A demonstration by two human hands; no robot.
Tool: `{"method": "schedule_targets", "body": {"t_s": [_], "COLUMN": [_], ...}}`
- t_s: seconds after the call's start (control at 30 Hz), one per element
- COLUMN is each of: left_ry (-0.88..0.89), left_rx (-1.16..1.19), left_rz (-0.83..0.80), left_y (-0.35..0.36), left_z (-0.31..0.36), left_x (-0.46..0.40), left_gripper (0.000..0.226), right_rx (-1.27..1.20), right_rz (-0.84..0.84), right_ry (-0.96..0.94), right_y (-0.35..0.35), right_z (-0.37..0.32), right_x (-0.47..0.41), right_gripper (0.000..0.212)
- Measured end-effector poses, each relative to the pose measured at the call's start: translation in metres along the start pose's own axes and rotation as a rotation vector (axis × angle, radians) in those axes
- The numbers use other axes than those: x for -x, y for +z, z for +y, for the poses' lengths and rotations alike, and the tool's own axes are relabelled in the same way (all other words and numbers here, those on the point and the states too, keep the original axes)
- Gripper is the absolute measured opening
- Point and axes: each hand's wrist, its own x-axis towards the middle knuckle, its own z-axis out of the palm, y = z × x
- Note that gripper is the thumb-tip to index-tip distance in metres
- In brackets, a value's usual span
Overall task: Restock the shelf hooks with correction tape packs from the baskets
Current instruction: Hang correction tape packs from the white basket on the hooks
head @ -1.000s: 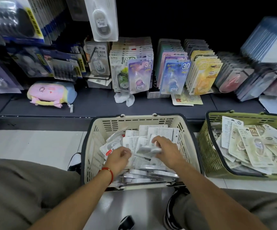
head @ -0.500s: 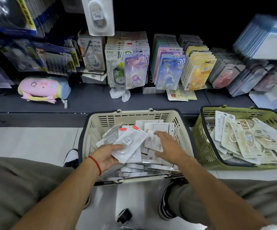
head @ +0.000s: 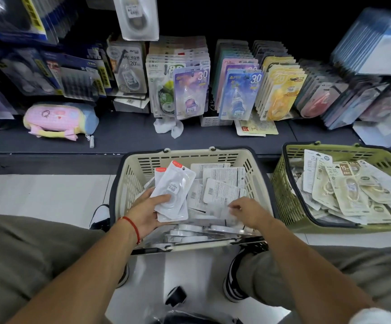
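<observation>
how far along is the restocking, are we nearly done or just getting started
Early, judging by what shows. Done: the shelf hooks already carry rows of packs, though which were just added cannot be told. In hand: the left hand holds a small stack of white packs over the beige basket; the right hand is picking at another. Left: the beige basket and the green basket both look well filled.

Stationery shop: hanging blister packs [head: 191, 93] on shelf [head: 124, 139], shopping baskets [head: 253, 164].
</observation>
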Motion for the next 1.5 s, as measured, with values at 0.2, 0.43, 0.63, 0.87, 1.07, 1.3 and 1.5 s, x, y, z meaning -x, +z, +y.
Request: {"method": "schedule_targets", "body": {"t_s": [0.2,0.43,0.63,0.87,1.07,1.3,1.5], "left_ry": [-0.008,-0.08,-0.141,-0.056,0.01,0.017,0.074], "left_rx": [-0.004,0.12,0.33,0.046,0.047,0.066,0.03], "left_rz": [-0.015,-0.068,-0.302,-0.235,0.048,0.106,0.152], "left_y": [0.001,0.016,0.014,0.017,0.008,0.01,0.011], "left_z": [0.001,0.008,0.011,0.005,0.01,0.011,0.015], "left_x": [-0.003,0.006,0.013,0.013,0.007,0.011,0.015], "left_gripper": [0.05,0.052,0.059,0.038,0.05,0.064,0.06], "right_rx": [-0.353,-0.532,-0.444,-0.766,0.06,0.077,-0.052], "right_rz": [0.225,0.349,0.1,0.013,-0.071,-0.037,-0.162], "right_ry": [-0.042,-0.441,-0.57,-0.456,-0.18,-0.086,-0.072], "right_y": [-0.051,-0.064,-0.021,-0.016,-0.008,0.012,-0.009], "right_z": [-0.026,-0.087,-0.115,-0.113,-0.037,-0.019,-0.018], "right_x": [-0.001,0.017,0.027,0.02,0.009,0.005,0.004], "right_gripper": [0.019,0.047,0.061,0.05,0.024,0.037,0.02]}}
